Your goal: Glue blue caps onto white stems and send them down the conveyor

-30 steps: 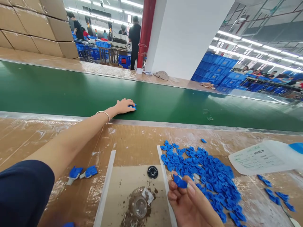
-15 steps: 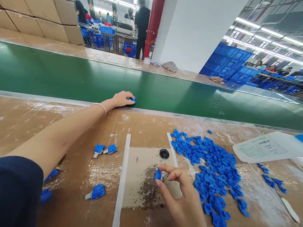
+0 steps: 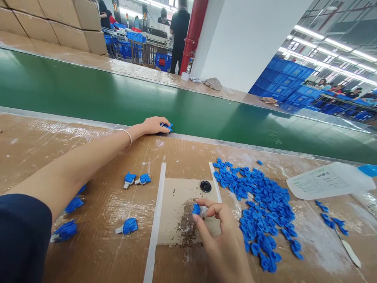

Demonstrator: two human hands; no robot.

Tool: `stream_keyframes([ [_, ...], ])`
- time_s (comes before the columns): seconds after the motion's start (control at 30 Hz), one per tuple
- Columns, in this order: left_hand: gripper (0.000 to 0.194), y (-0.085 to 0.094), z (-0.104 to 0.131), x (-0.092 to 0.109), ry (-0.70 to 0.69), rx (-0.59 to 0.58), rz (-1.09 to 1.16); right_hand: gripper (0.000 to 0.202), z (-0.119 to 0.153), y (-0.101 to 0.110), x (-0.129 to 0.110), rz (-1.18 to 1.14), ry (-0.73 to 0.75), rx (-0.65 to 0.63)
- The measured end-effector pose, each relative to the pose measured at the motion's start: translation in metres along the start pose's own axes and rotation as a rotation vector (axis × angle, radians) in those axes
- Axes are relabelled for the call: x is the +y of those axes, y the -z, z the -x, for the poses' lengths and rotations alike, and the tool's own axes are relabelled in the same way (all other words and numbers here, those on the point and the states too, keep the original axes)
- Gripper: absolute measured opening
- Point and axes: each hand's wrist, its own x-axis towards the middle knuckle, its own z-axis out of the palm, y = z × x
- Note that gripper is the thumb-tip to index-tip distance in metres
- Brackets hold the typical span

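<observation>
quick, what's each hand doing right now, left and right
Left hand: closed on blue parts at the edge of the green belt.
Right hand: pinching one small blue piece.

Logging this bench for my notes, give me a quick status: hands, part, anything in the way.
Left hand at belt edge, fingers on a blue part. Right hand pinching a blue piece over the stained pad. Blue pile close right.
</observation>
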Motion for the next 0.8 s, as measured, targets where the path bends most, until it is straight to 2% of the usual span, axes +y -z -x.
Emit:
stream_keyframes([
  [0.07, 0.042, 0.001, -0.002, 0.002, 0.018, -0.010, 0.017, 0.017, 0.001, 0.001, -0.001, -0.018, -0.022, -0.002],
  [0.13, 0.043, 0.002, -0.004, 0.004, 0.026, -0.021, 0.031, 0.018, 0.001, 0.004, -0.003, -0.083, -0.042, -0.060],
  [0.23, 0.045, 0.005, -0.002, 0.004, 0.010, -0.045, 0.057, 0.024, 0.000, 0.012, -0.004, -0.279, -0.127, -0.143],
  [0.43, 0.048, 0.014, 0.021, -0.003, -0.023, -0.070, 0.098, 0.042, -0.011, 0.029, -0.002, -0.813, -0.471, -0.003],
  [0.53, 0.045, 0.017, 0.036, -0.004, -0.045, -0.074, 0.117, 0.039, -0.016, 0.032, -0.007, -1.005, -0.581, 0.014],
  [0.67, 0.040, 0.019, 0.056, 0.000, -0.079, -0.075, 0.111, 0.032, -0.018, 0.033, -0.015, -1.213, -0.678, -0.042],
  [0.8, 0.037, 0.022, 0.074, 0.009, -0.128, -0.103, 0.092, 0.027, -0.017, 0.035, -0.018, -1.288, -0.736, -0.098],
])
